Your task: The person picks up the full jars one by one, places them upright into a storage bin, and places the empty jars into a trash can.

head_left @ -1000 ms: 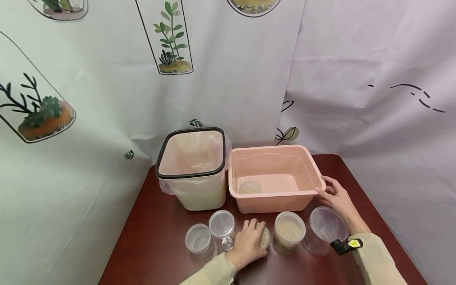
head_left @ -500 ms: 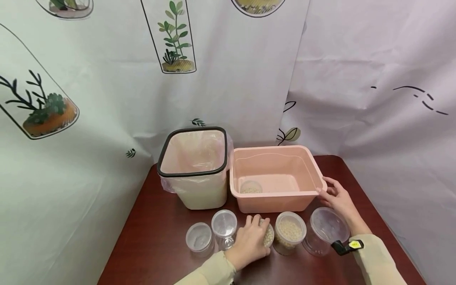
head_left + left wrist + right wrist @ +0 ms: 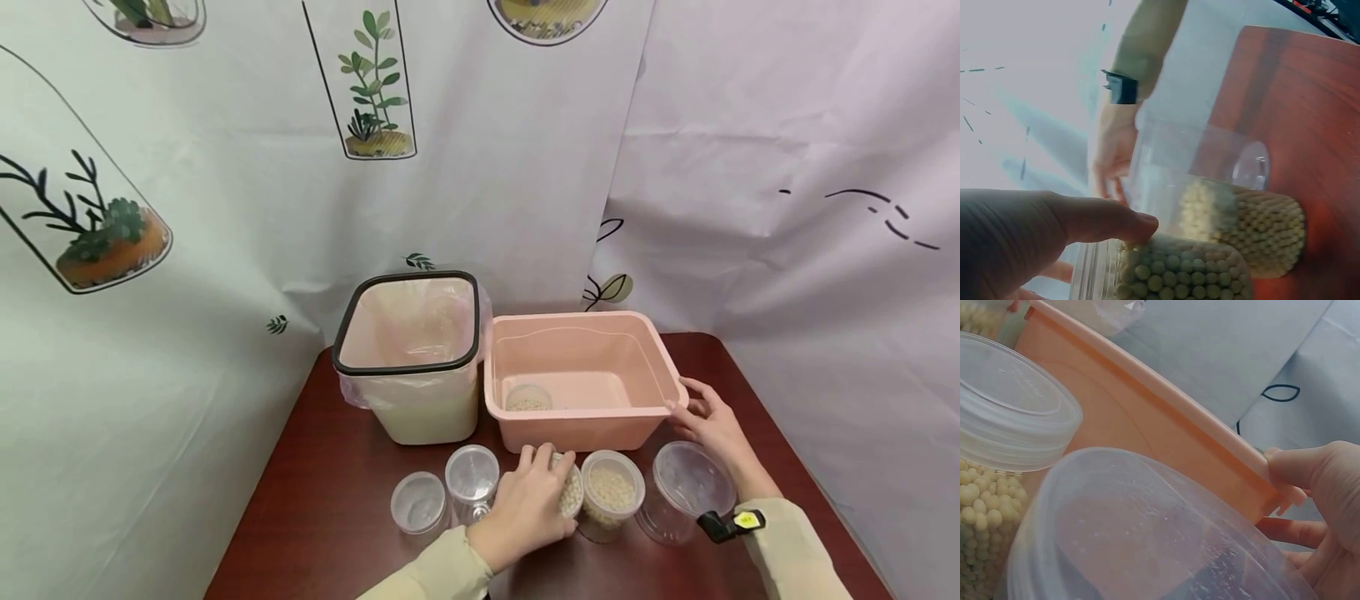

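My left hand point(image 3: 525, 504) grips a clear jar of round pale beans point(image 3: 572, 493) from above. In the left wrist view the thumb lies along that jar point(image 3: 1179, 275). Whether its base touches the table cannot be seen. Just right of it stands a lidded jar of yellowish beans point(image 3: 611, 492). My right hand point(image 3: 716, 429) pinches the right front corner of a pink basin point(image 3: 585, 432); in the right wrist view the thumb is over the rim point(image 3: 1210, 419). A low container of pale beans point(image 3: 528, 398) lies inside the basin, at its front left.
A big empty clear jar point(image 3: 686, 483) stands below my right hand. Two empty clear jars, one short point(image 3: 418, 504) and one taller point(image 3: 472, 475), are left of my left hand. A lined bin point(image 3: 427, 408) with a black rim adjoins the basin. Printed cloth point(image 3: 480, 208) hangs behind.
My left hand has shifted slightly right with the bean jar, bringing it closer to the lidded jar of yellowish beans. The right hand stays at the basin's corner.
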Demonstrator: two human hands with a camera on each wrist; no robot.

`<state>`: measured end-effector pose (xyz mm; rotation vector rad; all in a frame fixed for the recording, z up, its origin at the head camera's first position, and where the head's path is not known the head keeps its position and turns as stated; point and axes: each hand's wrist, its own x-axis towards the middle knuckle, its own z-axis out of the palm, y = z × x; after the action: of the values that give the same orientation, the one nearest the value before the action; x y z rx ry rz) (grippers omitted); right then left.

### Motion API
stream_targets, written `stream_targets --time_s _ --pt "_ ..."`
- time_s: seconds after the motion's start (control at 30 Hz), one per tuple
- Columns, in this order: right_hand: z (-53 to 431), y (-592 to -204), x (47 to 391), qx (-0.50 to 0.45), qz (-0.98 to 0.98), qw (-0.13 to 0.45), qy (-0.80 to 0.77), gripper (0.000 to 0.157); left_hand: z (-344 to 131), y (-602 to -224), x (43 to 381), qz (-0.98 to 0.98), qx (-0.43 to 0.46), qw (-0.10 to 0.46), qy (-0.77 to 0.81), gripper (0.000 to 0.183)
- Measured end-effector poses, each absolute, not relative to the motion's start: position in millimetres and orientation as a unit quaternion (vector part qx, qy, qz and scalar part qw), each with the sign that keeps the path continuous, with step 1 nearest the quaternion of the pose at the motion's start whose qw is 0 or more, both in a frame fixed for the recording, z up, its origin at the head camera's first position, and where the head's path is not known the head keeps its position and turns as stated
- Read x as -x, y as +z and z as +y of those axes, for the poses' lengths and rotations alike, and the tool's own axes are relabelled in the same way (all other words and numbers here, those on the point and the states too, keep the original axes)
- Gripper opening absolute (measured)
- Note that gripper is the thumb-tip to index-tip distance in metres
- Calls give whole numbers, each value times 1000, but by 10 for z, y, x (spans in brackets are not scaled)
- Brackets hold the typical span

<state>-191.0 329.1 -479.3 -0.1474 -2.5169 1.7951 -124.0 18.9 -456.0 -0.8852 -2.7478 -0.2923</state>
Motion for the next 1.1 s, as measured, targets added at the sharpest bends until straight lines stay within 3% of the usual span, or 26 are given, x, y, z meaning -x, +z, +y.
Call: stream_targets --time_s 0.8,1.1 --pt "3289 -4792 1906 43 -812 25 582 69 194 -3877 1498 -915 316 226 -111 78" --pt "3288 -4791 1905 40 -808 25 588 70 288 -3779 1672 -915 310 229 -121 77"
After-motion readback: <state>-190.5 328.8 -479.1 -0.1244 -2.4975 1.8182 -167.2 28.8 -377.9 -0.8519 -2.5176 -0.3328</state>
